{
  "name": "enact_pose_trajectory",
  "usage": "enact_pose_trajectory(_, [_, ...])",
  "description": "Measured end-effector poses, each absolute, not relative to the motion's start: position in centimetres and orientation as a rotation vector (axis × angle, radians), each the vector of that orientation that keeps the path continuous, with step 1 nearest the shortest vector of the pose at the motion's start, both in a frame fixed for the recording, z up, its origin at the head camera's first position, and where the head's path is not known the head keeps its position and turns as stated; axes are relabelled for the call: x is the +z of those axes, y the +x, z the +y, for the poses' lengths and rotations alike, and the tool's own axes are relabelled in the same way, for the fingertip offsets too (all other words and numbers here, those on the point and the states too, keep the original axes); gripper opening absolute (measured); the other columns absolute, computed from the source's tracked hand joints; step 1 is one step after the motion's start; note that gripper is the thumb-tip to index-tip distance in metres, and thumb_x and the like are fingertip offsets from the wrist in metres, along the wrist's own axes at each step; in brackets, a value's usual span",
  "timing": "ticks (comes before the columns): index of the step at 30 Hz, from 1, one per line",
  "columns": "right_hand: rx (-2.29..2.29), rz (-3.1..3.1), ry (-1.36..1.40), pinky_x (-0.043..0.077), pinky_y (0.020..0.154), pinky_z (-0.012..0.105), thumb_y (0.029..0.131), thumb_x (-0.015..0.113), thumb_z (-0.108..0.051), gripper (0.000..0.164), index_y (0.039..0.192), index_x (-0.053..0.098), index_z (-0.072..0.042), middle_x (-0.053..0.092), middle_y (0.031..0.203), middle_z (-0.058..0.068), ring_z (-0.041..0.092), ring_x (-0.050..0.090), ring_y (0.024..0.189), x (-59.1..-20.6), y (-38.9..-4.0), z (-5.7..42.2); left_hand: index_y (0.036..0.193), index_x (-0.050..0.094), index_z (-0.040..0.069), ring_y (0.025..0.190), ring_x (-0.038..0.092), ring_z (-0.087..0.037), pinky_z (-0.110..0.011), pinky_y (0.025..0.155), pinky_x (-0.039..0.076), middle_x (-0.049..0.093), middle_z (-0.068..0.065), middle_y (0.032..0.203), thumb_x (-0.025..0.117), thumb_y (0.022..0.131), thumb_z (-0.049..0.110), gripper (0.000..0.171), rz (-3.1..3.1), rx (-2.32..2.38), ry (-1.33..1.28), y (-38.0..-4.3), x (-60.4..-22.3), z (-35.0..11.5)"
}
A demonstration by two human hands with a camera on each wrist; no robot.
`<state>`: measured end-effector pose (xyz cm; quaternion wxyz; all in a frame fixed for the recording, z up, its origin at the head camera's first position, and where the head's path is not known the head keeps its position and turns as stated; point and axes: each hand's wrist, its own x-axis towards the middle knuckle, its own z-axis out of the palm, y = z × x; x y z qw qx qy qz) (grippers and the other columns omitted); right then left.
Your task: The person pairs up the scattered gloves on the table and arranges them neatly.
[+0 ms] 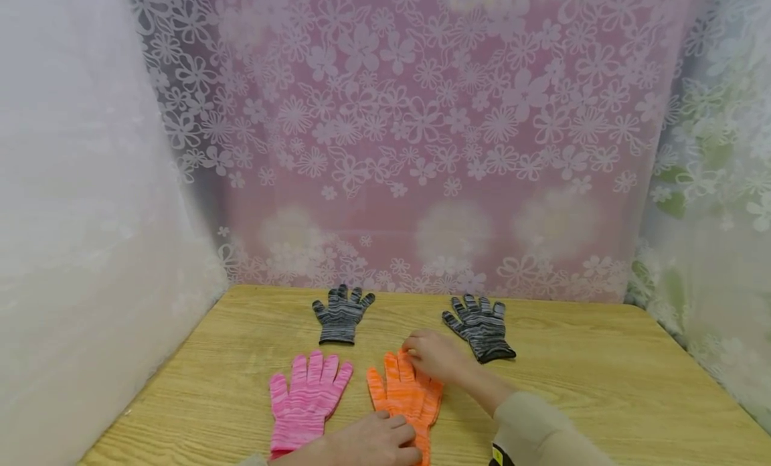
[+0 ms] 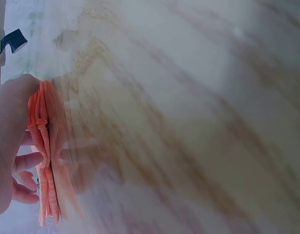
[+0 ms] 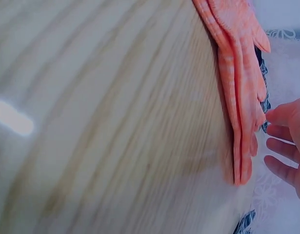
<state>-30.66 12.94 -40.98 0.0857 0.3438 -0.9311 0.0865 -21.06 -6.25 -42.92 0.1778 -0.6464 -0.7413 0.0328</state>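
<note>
Orange knit gloves [image 1: 409,394] lie flat on the table, one layer over another, fingers pointing away from me. My left hand [image 1: 375,442] rests on their cuff end, fingers loosely bent. In the left wrist view that hand [image 2: 10,136] lies against the orange fabric [image 2: 42,156], its fingers spread apart. Over the glove fingertips is my right hand [image 1: 438,355], palm hidden in the head view. The right wrist view shows its fingers [image 3: 282,146] relaxed, the foremost fingertip right at the edge of the orange gloves [image 3: 237,97].
A pink knit glove [image 1: 308,399] lies left of the orange ones, its cuff partly behind my left forearm. Farther back lie two grey-and-black gloves, one left [image 1: 342,317] and one right [image 1: 482,327]. Floral curtains [image 1: 421,151] enclose the wooden table [image 1: 205,385] at the back and sides.
</note>
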Motion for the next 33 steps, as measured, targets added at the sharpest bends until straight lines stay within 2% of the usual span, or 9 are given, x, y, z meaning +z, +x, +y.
enact_pose_trajectory(7, [0.212,-2.760,1.030,0.051,0.072,0.033,0.085,0.065,-0.010,0.016,0.099,0.070,-0.012,0.065,0.098,0.002,0.020,0.060,0.094,-41.5,-31.2,11.8,0.102,0.062,0.025,0.081,0.048,-0.002,-0.008,0.061,0.025,0.055,0.009,0.094,0.048,0.096,0.036,0.019,-2.131,0.088,-1.842,-21.1,-42.9,-6.3])
enact_pose_trajectory(20, [0.092,-2.596,1.108,0.049,0.065,0.026,0.081,0.066,-0.006,0.010,0.083,0.072,-0.014,0.061,0.080,-0.002,0.014,0.059,0.075,-42.3,-31.4,11.5,0.101,0.063,0.026,0.079,0.047,-0.001,-0.008,0.061,0.023,0.055,0.010,0.092,0.048,0.096,0.037,0.019,-2.143,0.080,-1.846,-21.1,-42.8,-6.3])
enact_pose_trajectory(24, [0.160,-2.605,1.062,0.048,0.061,0.024,0.081,0.066,-0.002,0.011,0.081,0.071,-0.013,0.060,0.078,-0.001,0.014,0.059,0.071,-42.3,-31.4,11.7,0.100,0.062,0.026,0.077,0.045,-0.001,-0.008,0.060,0.022,0.054,0.010,0.091,0.049,0.095,0.036,0.018,-2.138,0.082,-1.842,-21.0,-42.9,-6.2])
enact_pose_trajectory(33, [0.200,-2.592,1.053,0.045,0.057,0.022,0.084,0.065,-0.006,0.010,0.080,0.070,-0.013,0.059,0.076,-0.001,0.013,0.057,0.066,-41.7,-31.7,12.2,0.101,0.062,0.027,0.079,0.045,-0.001,-0.009,0.060,0.022,0.054,0.011,0.092,0.048,0.096,0.037,0.018,-2.147,0.093,-1.827,-21.1,-42.9,-6.3])
